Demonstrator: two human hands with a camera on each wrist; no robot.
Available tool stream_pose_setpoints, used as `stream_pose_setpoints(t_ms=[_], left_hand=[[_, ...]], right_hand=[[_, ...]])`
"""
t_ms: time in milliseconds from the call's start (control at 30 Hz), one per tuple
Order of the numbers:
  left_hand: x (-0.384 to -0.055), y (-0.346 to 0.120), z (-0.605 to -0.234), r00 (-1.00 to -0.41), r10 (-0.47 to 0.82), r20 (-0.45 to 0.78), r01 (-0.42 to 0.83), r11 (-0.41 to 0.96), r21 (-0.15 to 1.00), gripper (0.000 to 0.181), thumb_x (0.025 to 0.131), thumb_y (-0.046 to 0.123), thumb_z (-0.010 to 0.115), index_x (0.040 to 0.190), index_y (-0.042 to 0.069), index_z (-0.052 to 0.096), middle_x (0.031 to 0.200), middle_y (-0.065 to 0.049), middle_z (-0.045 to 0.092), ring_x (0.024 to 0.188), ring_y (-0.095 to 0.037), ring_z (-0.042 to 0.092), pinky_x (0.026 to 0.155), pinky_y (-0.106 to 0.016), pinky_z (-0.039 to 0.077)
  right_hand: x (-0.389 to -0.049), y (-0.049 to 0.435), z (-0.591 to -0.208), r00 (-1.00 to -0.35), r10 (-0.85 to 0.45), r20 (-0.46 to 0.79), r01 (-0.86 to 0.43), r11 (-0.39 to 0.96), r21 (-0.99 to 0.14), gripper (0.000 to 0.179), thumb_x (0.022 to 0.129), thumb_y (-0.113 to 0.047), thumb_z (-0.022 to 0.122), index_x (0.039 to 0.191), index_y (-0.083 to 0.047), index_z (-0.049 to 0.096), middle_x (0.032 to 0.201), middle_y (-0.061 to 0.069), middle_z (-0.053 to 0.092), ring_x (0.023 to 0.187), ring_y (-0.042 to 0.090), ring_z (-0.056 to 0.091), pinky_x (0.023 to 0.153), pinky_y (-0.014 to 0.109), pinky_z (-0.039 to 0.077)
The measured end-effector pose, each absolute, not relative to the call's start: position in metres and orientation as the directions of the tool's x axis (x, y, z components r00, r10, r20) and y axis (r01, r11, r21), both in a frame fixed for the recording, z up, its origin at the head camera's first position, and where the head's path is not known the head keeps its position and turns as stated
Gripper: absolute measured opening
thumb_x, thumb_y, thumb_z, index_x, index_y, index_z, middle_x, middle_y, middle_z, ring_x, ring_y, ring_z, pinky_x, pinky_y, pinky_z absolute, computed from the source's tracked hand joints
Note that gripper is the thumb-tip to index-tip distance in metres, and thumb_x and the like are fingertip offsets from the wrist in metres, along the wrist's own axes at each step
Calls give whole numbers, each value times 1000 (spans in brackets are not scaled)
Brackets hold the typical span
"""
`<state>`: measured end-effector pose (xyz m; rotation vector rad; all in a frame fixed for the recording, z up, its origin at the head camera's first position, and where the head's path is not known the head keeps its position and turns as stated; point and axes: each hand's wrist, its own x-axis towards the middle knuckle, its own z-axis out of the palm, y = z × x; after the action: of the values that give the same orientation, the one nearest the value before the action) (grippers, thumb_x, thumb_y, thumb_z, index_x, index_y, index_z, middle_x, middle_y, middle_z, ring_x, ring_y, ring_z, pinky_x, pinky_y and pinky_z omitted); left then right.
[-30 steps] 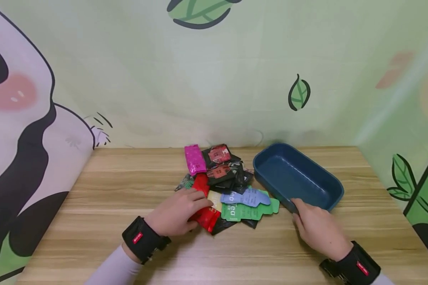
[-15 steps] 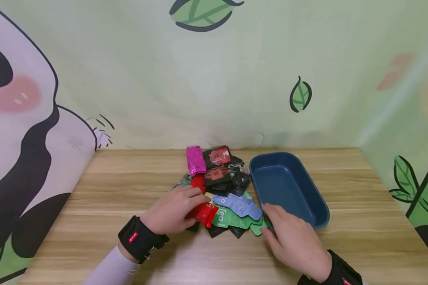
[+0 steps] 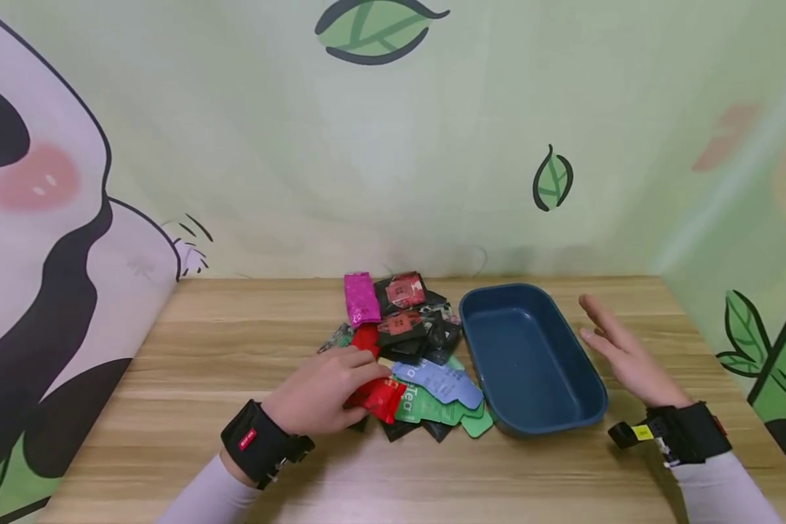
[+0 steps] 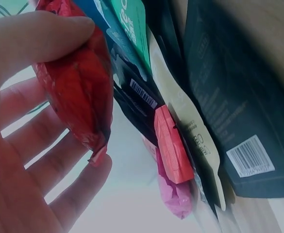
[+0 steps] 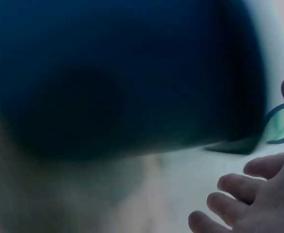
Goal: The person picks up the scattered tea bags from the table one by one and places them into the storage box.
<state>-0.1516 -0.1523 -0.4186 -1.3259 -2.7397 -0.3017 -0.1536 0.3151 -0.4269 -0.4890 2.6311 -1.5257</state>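
My left hand (image 3: 327, 389) pinches a red foil packet (image 4: 76, 82) between thumb and fingers, over the near left side of a pile of sachets. In the pile lie a blue sachet (image 3: 440, 382), green sachets (image 3: 426, 406), a magenta packet (image 3: 362, 298) and several black sachets with red labels (image 3: 402, 291). A cream sachet (image 4: 180, 111) and a black pouch with a barcode (image 4: 229, 107) show in the left wrist view. My right hand (image 3: 632, 360), fingers extended and holding nothing, is beside the right side of an empty dark blue tray (image 3: 530, 364).
The wooden table (image 3: 249, 313) runs back to a green cloth backdrop (image 3: 432, 160) printed with leaves and a panda. The tray stands right against the pile's right side.
My right hand turned the tray and shifted it left and nearer, against the sachets, then let go and moved to its right side. The left hand stays at the pile with the red packet.
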Motion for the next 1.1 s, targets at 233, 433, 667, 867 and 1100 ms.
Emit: stream_pose_setpoints(t_ms=[233, 433, 667, 867, 1100], left_hand=[[-151, -148, -421, -607, 771, 195, 795, 588, 149, 51, 79, 38, 75, 127, 20, 66, 108, 5, 61, 96, -9, 54, 87, -32, 49], [-151, -141, -420, -621, 751, 223, 784, 596, 175, 51, 81, 42, 72, 128, 21, 66, 107, 8, 61, 93, -7, 53, 81, -27, 49], [-150, -114, -411, -657, 677, 332, 751, 626, 209, 52, 81, 44, 70, 125, 17, 67, 106, 9, 61, 91, -4, 52, 75, -23, 48], [-152, -74, -402, -596, 705, 385, 799, 567, 200, 51, 83, 48, 67, 122, 15, 67, 101, 9, 59, 87, -4, 50, 70, -21, 45], [-166, -23, -397, -520, 794, 314, 854, 491, 173, 47, 85, 46, 66, 119, 14, 68, 97, 8, 58, 80, -3, 48, 67, -17, 41]], right_hand=[[-153, 316, -461, -955, -294, 28, -147, 391, -909, 65, 107, -29, 33, 162, -5, 6, 165, 23, 4, 151, 27, 1, 97, 3, 18], [-147, 307, -467, -954, -297, 38, -145, 347, -926, 65, 105, -18, 37, 162, -7, 8, 166, 21, 4, 150, 25, 4, 98, 4, 19], [-132, 281, -469, -969, -242, -46, 5, 165, -986, 72, 97, -8, 41, 163, -13, 11, 168, 12, 5, 149, 24, 9, 98, 10, 28], [-120, 264, -470, -974, -218, -69, 46, 109, -993, 73, 97, -9, 40, 163, -18, 11, 168, 5, 4, 150, 24, 6, 99, 11, 27], [-115, 257, -479, -973, -231, -30, 44, -57, -997, 69, 99, -9, 35, 163, -13, 11, 169, 6, 2, 150, 14, 12, 104, 15, 30]])
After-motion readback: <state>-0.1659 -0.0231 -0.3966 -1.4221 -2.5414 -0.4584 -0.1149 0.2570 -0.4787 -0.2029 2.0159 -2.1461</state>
